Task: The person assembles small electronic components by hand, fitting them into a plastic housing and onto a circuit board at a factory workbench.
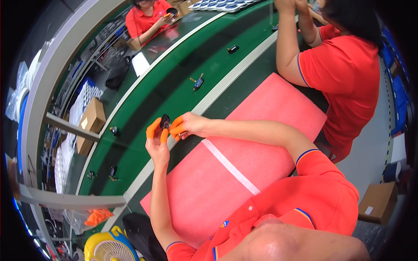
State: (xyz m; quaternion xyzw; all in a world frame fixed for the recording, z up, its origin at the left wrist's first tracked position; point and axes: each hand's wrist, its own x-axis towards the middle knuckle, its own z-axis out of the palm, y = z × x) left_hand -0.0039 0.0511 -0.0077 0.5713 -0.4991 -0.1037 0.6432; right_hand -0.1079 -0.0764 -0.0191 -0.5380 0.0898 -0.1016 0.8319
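Note:
Orange finger cots cover the fingertips of both my hands. My left hand (157,143) grips a small black rounded part (165,121) between thumb and fingers, above the near edge of the green conveyor belt (143,102). Close against the part's right side, my right hand (189,125) is pinched together. What its fingertips hold is too small to make out. Below both forearms lies a pink foam sheet (244,161) with a white strip across it.
Several small assemblies sit along the belt, among them a blue-black one (198,81) and a black one (233,49). A co-worker in red (344,78) works at my right, another (146,21) across the belt. A yellow-and-blue fan (111,248) stands lower left, near a metal frame post (74,126).

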